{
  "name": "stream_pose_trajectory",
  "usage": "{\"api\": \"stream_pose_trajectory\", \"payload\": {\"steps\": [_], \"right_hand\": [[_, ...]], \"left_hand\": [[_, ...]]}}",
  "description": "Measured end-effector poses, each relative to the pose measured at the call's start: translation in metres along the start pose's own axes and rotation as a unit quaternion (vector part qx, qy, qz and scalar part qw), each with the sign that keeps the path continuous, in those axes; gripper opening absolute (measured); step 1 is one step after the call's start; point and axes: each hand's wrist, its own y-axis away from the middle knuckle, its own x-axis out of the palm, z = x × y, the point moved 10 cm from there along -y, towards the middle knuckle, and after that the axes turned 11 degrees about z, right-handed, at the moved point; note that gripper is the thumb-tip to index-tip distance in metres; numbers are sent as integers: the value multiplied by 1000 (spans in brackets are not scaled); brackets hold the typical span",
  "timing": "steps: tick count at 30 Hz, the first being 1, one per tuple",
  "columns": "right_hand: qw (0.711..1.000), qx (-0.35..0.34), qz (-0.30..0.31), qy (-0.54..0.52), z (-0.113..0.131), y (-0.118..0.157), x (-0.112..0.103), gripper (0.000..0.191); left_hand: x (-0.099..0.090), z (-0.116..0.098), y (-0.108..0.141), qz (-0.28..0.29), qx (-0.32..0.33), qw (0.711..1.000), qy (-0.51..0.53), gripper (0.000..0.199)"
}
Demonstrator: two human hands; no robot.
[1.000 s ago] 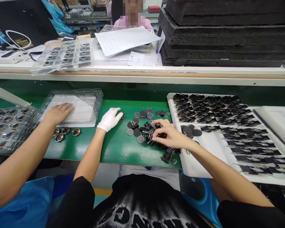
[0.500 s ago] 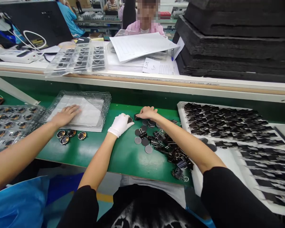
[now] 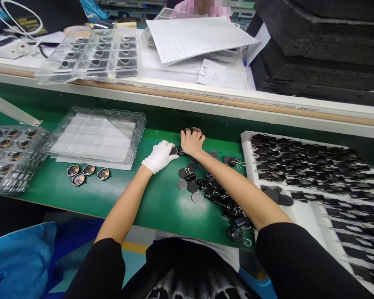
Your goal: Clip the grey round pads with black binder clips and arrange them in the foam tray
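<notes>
Head view gives me a green bench (image 3: 165, 205) carrying a heap of binder clips (image 3: 215, 192), and I place everything by that heap. Beyond the heap and to its left, the gloved left hand (image 3: 160, 156) is nearly closed, with a dark disc (image 3: 173, 151) between its thumb and fingers. Just beyond the heap, the bare right hand (image 3: 192, 142) has its fingers spread wide; a black clip (image 3: 182, 151) sits right against it, and I cannot tell whether the palm presses on that. Loose discs (image 3: 182, 184) lie along the heap's left edge. Right of the heap I see a white tray (image 3: 303, 218) with rows of clips. Well left of the heap are four round amber pieces (image 3: 78, 179), with stacked clear trays (image 3: 139, 131) behind them.
</notes>
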Motion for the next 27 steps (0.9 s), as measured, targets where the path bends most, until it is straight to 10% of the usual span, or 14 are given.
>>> {"api": "stream_pose_trajectory", "payload": {"steps": [18, 27], "right_hand": [[1000, 7, -12, 18, -14, -1, 1, 53], [999, 0, -35, 31, -15, -1, 0, 52]], "left_hand": [[2, -13, -6, -2, 24, 1000, 18, 69], [0, -18, -5, -18, 58, 997, 48, 35]]}}
